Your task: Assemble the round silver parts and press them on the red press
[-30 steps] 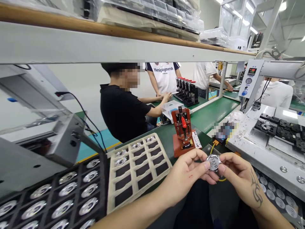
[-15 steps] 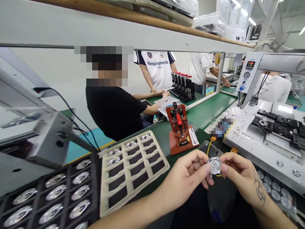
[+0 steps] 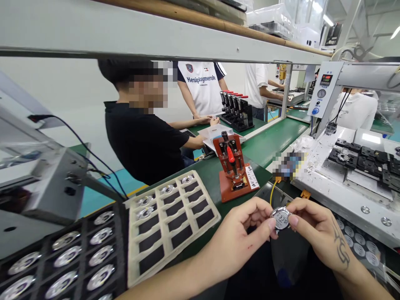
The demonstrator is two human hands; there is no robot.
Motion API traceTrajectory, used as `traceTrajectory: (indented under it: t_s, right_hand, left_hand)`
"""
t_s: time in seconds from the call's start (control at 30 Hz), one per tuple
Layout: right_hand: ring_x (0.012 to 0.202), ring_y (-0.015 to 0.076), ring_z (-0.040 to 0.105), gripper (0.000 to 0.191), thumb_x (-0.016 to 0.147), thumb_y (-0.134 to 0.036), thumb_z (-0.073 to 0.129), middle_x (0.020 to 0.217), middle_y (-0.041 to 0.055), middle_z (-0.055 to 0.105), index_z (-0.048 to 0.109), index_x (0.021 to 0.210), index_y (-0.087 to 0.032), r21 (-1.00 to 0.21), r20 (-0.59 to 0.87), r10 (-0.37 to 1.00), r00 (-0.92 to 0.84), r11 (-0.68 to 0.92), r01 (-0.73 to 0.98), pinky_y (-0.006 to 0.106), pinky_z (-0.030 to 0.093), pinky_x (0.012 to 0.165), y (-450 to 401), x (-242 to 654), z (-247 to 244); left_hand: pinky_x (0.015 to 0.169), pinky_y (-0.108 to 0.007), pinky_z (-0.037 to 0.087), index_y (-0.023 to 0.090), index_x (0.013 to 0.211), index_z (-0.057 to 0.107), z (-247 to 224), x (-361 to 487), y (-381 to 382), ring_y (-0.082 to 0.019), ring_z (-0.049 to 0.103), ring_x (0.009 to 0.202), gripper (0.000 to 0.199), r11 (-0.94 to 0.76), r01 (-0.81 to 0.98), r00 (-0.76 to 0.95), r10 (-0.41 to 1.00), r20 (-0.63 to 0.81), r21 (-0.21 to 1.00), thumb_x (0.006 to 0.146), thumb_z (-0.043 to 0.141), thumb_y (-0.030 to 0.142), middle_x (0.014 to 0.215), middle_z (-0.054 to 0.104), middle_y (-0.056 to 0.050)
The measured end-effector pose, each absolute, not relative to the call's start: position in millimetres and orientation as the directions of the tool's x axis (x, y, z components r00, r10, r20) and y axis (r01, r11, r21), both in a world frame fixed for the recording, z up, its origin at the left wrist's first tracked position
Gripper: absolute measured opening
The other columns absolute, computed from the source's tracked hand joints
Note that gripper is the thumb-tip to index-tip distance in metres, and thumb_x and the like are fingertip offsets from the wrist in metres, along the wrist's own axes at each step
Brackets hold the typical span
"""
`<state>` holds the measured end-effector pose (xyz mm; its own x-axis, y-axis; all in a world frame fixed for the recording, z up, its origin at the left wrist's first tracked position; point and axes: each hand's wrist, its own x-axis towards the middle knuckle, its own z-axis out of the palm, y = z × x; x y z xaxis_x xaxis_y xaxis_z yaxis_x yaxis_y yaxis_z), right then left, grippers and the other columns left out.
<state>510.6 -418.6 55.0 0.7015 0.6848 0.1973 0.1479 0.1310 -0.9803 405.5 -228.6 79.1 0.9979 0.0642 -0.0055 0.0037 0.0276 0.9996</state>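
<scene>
Between both hands is a round silver watch case (image 3: 281, 220), its printed back with a CE mark facing me. My left hand (image 3: 243, 238) pinches its left edge with thumb and fingers. On the opposite edge, the thumb and index finger of my right hand (image 3: 317, 234) are closed on the same case. Fingertips cover parts of the rim. Beyond my left hand stands a small red-brown toggle press (image 3: 233, 168) with a red handle. A cream tray (image 3: 133, 233) on the left holds several silver watch parts in its far pockets.
A black tray (image 3: 83, 266) of shiny round cases lies at lower left. At right is a heat-press machine (image 3: 346, 200) with black fixtures on its bed. A co-worker in black (image 3: 142, 141) sits across the green bench (image 3: 271, 139). An overhead shelf beam (image 3: 156, 37) crosses above.
The camera view has shifted slightly, so the surroundings sit a little further left. Both hands keep hold of the watch case, which is tilted slightly differently.
</scene>
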Motion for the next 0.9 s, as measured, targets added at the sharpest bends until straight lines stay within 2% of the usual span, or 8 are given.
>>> traceTrajectory:
  t_s: [0.43,0.63,0.9]
  right_hand:
    - [0.078,0.0151,0.073,0.018,0.099,-0.041,0.077,0.087,0.0027,0.078,0.082,0.096,-0.024,-0.982,0.189,0.674,0.714,0.136,0.132,0.022,0.061,0.075,-420.1,509.8,60.7]
    - [0.076,0.0173,0.072,0.023,0.097,-0.045,0.078,0.082,0.0034,0.075,0.083,0.098,-0.023,-0.985,0.173,0.672,0.720,0.115,0.129,0.026,0.063,0.075,-420.7,509.0,62.4]
    - [0.078,0.0183,0.072,0.026,0.098,-0.047,0.075,0.087,0.0048,0.077,0.082,0.097,-0.022,-0.980,0.192,0.668,0.719,0.095,0.173,0.027,0.062,0.075,-422.4,508.5,62.6]
  left_hand:
    - [0.081,-0.032,0.056,0.017,0.098,0.066,82.3,408.7,-229.8,-0.016,0.068,0.080,0.029,0.034,0.003,0.999,0.052,-0.005,0.999,0.099,0.074,0.045,0.086,0.073,-0.004]
    - [0.079,-0.031,0.057,0.017,0.098,0.066,81.2,409.3,-229.3,-0.016,0.069,0.079,0.028,0.076,0.009,0.999,0.047,-0.013,0.997,0.099,0.075,0.044,0.085,0.072,-0.003]
    - [0.077,-0.031,0.057,0.017,0.096,0.067,80.9,409.9,-231.2,-0.016,0.070,0.078,0.029,0.107,0.020,0.999,0.045,-0.024,0.994,0.096,0.078,0.044,0.083,0.073,-0.003]
